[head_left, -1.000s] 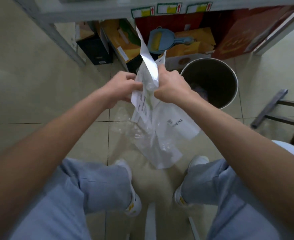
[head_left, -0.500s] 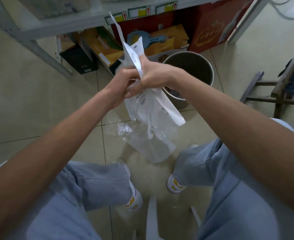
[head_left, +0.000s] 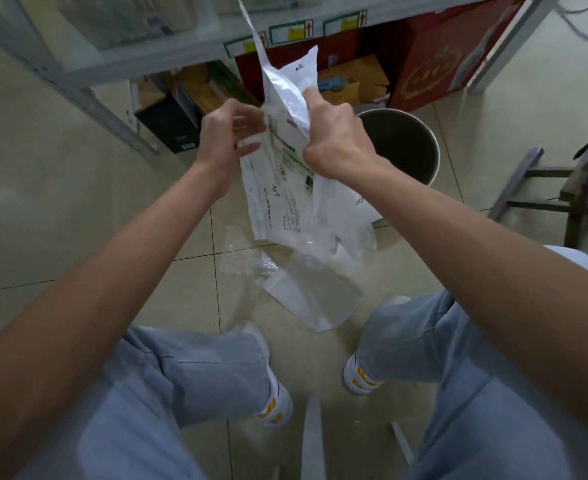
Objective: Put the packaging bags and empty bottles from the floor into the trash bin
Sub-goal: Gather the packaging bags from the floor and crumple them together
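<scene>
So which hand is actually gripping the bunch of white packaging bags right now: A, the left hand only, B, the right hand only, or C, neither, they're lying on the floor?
B: the right hand is closed around the white packaging bags, while the left hand is beside them with its fingers spread open.

- The packaging bags (head_left: 287, 140) are held up between the left hand (head_left: 224, 140) and the right hand (head_left: 334, 140).
- The trash bin (head_left: 420, 147) is placed right of the hands, before the boxes (head_left: 351, 77).
- More bags (head_left: 306, 292) are left on the floor (head_left: 60, 209), ahead of the feet.
</scene>
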Demonstrator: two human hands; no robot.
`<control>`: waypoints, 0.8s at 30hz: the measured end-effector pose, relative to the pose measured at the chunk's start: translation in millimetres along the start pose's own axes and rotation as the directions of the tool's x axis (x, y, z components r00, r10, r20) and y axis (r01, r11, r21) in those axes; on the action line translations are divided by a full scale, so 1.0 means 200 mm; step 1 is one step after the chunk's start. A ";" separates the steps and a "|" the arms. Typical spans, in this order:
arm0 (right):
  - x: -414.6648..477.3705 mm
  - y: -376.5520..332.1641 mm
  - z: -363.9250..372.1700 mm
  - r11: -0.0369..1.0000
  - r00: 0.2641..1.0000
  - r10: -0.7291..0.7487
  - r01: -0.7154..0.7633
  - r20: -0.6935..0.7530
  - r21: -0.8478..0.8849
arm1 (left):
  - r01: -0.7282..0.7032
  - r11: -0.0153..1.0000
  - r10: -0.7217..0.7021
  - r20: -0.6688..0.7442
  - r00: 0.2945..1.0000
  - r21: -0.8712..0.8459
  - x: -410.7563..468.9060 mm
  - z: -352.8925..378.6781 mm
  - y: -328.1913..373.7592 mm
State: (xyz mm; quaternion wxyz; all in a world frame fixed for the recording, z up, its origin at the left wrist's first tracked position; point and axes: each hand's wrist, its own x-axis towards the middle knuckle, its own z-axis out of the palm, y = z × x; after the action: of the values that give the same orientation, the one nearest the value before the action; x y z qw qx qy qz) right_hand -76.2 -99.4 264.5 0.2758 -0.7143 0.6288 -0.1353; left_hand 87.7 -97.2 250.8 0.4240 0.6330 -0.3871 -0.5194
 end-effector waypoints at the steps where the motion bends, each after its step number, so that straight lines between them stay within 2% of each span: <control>1: 0.00 0.00 0.02 1.000 1.000 0.005 -0.005 0.002 -0.014 | 0.042 0.996 -0.038 -0.053 0.998 0.078 0.06 -0.03 -0.10; 3: 0.00 0.01 0.06 0.998 1.000 0.004 -0.004 0.004 -0.060 | 0.209 0.943 -0.182 -0.122 0.976 0.260 0.18 -0.11 -0.34; 5: 0.01 0.00 0.11 0.994 1.000 -0.003 0.004 0.010 -0.107 | 0.413 0.836 -0.356 -0.215 0.909 0.361 0.26 -0.20 -0.64; 8: 0.05 0.00 0.18 0.987 1.000 -0.004 0.006 0.017 -0.162 | 0.586 0.753 -0.508 -0.302 0.807 0.299 0.27 -0.25 -1.08; 13: 0.12 0.05 0.22 0.967 0.997 -0.040 0.055 0.065 -0.249 | 0.781 0.543 -0.758 -0.219 0.614 0.310 0.21 -0.27 -1.86; 15: 0.13 0.05 0.21 0.964 0.994 -0.058 0.080 0.096 -0.252 | 0.786 0.501 -0.801 -0.149 0.580 0.362 0.22 -0.28 -2.10; 18: 0.13 0.04 0.19 0.967 0.990 -0.071 0.098 0.121 -0.234 | 0.770 0.536 -0.794 -0.102 0.599 0.345 0.21 -0.24 -2.02; 19: 0.13 0.03 0.19 0.967 0.990 -0.070 0.098 0.124 -0.235 | 0.758 0.555 -0.781 -0.099 0.616 0.343 0.18 -0.19 -1.83; 24: 0.14 0.00 0.17 0.964 0.988 -0.034 0.072 0.150 -0.256 | 0.731 0.584 -0.732 -0.161 0.662 0.353 0.21 -0.18 -1.53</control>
State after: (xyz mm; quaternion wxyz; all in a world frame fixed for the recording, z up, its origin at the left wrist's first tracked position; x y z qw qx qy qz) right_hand -52.9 -119.8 231.7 0.2205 -0.7689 0.6001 -0.0069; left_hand 145.2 -27.4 -47.1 0.0382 0.8056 -0.1873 -0.5607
